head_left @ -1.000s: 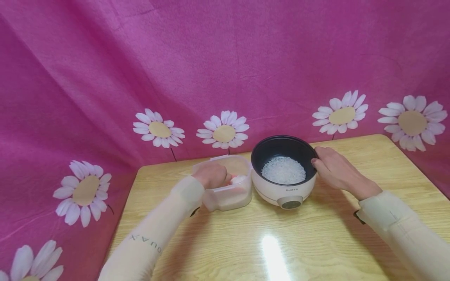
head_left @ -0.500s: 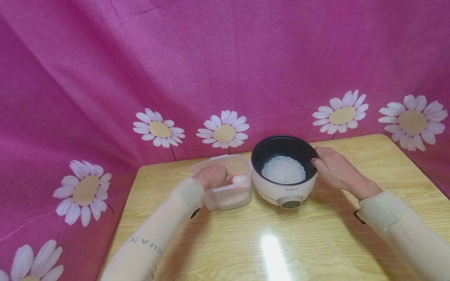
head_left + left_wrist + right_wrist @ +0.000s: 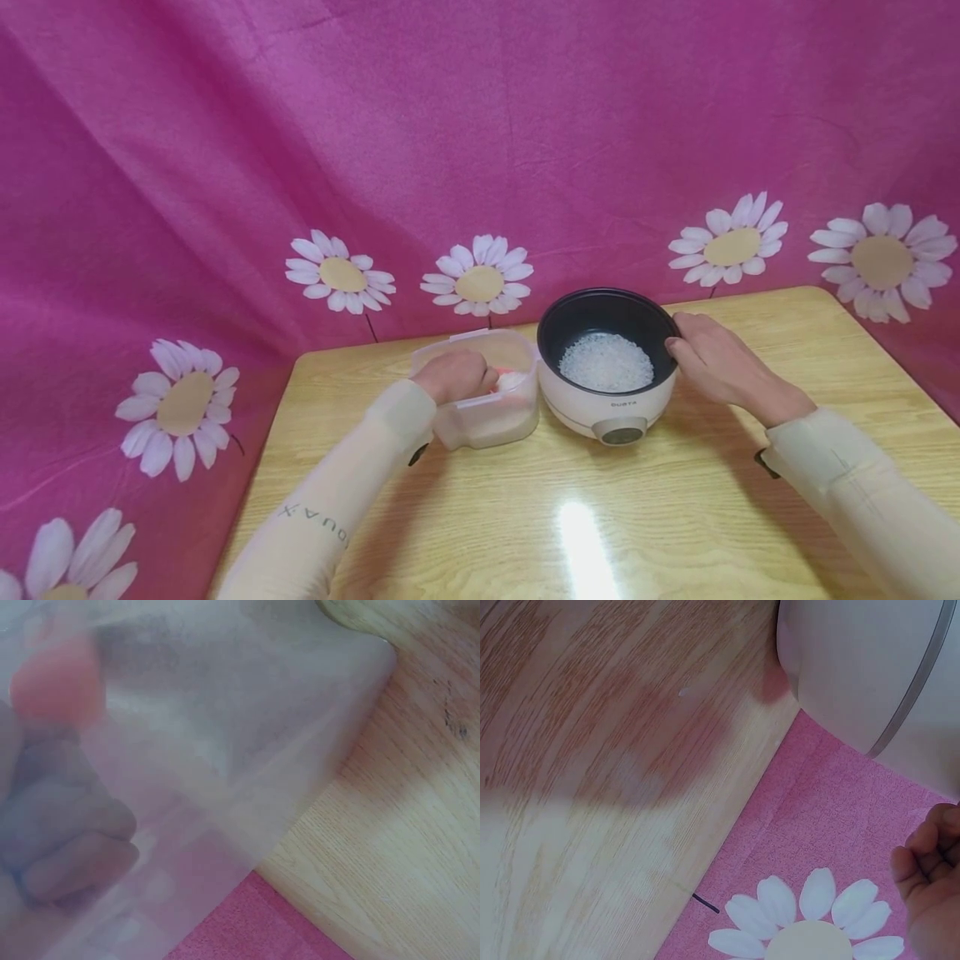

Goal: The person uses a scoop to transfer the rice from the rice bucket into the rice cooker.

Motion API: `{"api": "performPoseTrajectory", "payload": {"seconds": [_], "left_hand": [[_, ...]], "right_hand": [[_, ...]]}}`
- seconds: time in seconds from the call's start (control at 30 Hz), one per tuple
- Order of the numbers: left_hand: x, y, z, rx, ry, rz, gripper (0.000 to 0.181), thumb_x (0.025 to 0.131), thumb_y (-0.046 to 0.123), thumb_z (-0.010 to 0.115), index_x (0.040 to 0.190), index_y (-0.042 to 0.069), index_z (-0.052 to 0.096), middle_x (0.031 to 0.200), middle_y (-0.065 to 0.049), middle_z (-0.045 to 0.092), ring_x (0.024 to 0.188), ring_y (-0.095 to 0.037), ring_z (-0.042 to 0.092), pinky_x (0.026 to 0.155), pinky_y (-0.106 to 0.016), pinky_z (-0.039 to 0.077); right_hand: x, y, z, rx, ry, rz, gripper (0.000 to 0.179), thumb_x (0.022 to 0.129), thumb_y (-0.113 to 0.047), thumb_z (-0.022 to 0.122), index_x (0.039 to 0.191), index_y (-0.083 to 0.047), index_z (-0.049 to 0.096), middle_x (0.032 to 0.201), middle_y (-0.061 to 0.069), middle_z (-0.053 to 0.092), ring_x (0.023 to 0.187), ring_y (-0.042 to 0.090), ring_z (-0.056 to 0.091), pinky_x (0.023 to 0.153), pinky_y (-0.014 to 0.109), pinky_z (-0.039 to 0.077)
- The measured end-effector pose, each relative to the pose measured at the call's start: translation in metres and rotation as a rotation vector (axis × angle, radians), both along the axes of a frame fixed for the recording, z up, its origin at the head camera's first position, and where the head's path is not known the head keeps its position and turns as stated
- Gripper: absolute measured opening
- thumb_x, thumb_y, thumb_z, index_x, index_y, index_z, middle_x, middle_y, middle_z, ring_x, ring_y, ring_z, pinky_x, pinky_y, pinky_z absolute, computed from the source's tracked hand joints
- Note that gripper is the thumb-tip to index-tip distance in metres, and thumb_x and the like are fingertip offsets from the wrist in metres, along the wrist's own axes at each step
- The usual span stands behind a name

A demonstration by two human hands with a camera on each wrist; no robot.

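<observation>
My left hand reaches into a translucent pinkish plastic container. Its fingers are curled round a red-orange scoop, which shows blurred through the container wall in the left wrist view. White rice lies at the scoop, just past the fingers. To the right stands a white rice cooker with a black inner pot, lidless, its dial facing me. A heap of white rice covers the pot's bottom. My right hand grips the cooker's right side at the rim, thumb over the edge.
Container and cooker stand side by side on a light wooden table, near its back edge. Behind and to the left hangs a magenta cloth printed with white daisies. A bright light reflection lies on the tabletop in front.
</observation>
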State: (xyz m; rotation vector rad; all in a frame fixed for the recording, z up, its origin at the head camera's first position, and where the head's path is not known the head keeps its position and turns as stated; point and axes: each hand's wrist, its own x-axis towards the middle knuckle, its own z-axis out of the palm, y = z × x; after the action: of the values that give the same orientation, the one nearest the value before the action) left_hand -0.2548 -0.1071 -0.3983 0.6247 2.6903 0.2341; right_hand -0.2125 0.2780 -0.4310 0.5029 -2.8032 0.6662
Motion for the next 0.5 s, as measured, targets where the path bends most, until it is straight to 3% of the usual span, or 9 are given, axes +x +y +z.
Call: {"api": "performPoseTrajectory", "payload": {"seconds": [0.07, 0.27, 0.5], "left_hand": [[0.0, 0.0001, 0.0006, 0.01, -0.004, 0.007, 0.027, 0.098, 0.031, 0.053, 0.076, 0.017, 0.061, 0.074, 0.0, 0.051, 0.072, -0.02, 0.055, 0.074, -0.032, 0.046], [-0.0015, 0.0, -0.0007, 0.0, 0.041, -0.056, 0.036, 0.1, 0.029, 0.049, 0.067, 0.016, 0.058, 0.066, 0.003, 0.045, 0.065, -0.018, 0.05, 0.069, -0.03, 0.044], [-0.0018, 0.0004, 0.0003, 0.002, 0.023, -0.045, 0.04, 0.102, 0.03, 0.047, 0.065, 0.018, 0.057, 0.064, 0.004, 0.044, 0.065, -0.017, 0.05, 0.071, -0.03, 0.045]], "right_hand": [[-0.0001, 0.0004, 0.0003, 0.004, -0.011, -0.005, 0.019, 0.102, -0.019, 0.043, 0.103, -0.008, 0.059, 0.095, 0.01, 0.06, 0.096, 0.029, 0.057, 0.085, 0.049, 0.045], [-0.0006, 0.0, 0.0011, 0.008, -0.003, -0.005, 0.017, 0.101, -0.018, 0.043, 0.1, -0.008, 0.057, 0.092, 0.009, 0.058, 0.092, 0.028, 0.056, 0.082, 0.047, 0.044], [0.0001, -0.0002, 0.001, 0.007, 0.014, 0.0, 0.015, 0.101, -0.017, 0.045, 0.097, -0.008, 0.057, 0.089, 0.009, 0.058, 0.089, 0.027, 0.056, 0.081, 0.046, 0.045]]}}
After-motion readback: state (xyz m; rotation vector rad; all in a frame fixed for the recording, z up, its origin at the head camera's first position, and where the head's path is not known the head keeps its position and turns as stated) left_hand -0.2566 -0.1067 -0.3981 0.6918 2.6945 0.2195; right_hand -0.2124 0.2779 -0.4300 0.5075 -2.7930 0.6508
